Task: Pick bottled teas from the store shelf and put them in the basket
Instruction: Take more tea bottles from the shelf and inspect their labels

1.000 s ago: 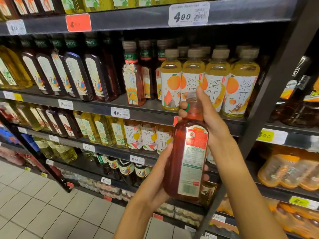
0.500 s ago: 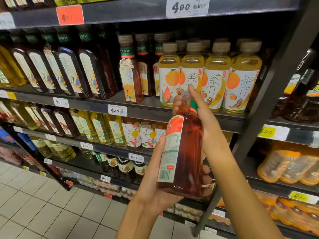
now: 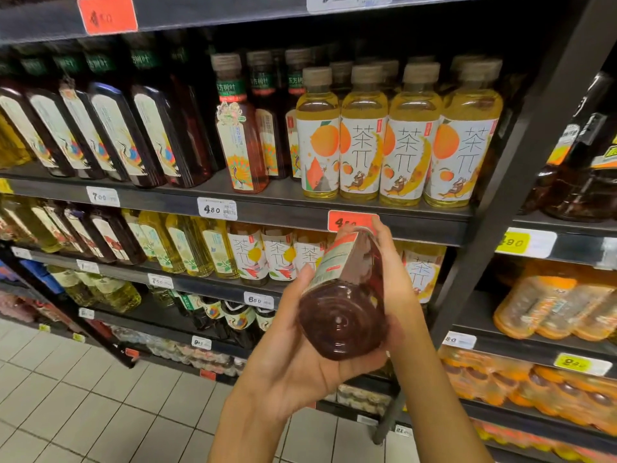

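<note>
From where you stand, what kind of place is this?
Most likely a shop's drinks aisle: dark metal shelves carry rows of tea bottles, and price tags line the shelf edges.

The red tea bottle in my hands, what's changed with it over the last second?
The red tea bottle has been tipped from upright until its base faces the camera and its cap end points toward the shelf; before that it was turned so the label swung round. The left hand still cups it from below and the right hand still grips along its side. The shelved bottles look untouched.
</note>
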A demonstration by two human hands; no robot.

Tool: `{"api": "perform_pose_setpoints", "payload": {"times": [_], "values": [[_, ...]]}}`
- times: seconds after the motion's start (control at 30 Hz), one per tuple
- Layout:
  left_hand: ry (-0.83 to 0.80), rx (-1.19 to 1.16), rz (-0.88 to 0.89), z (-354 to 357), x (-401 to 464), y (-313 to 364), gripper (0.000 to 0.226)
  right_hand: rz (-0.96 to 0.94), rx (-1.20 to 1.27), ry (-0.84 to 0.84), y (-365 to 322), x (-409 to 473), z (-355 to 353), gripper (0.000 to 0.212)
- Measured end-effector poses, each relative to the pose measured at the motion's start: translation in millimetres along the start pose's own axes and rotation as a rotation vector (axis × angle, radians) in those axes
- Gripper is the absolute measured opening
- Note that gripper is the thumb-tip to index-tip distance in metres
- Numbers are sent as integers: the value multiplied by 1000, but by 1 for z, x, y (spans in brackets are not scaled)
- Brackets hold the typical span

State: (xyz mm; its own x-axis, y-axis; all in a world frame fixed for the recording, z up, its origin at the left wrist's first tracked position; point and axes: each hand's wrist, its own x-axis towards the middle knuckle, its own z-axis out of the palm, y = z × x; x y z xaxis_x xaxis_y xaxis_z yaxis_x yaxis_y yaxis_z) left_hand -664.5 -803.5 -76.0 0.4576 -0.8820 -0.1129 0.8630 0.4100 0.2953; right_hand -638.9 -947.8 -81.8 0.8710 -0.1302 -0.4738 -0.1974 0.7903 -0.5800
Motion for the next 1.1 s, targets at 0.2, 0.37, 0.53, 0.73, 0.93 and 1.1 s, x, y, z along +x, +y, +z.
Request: {"api": "perform_pose_setpoints", "payload": {"times": [0.2, 0.37, 0.53, 0.73, 0.93, 1.1], "values": [[-102, 56, -146, -15, 3, 12, 75, -64, 330, -190, -27, 18, 2, 25], [106, 536, 36, -38, 1, 19, 58, -304, 244, -368, -36, 16, -9, 19], [278, 571, 237, -57, 12, 9, 75, -549, 28, -361, -42, 3, -2, 27], [48, 373, 200, -57, 26, -7, 59, -611, -191, -443, -45, -8, 10, 50], [121, 428, 59, -71, 28, -4, 68, -536, -93, -487, -39, -14, 7, 46], [315, 775, 234, -57, 40, -1, 58, -676, -277, -325, -44, -23, 9, 48]]}}
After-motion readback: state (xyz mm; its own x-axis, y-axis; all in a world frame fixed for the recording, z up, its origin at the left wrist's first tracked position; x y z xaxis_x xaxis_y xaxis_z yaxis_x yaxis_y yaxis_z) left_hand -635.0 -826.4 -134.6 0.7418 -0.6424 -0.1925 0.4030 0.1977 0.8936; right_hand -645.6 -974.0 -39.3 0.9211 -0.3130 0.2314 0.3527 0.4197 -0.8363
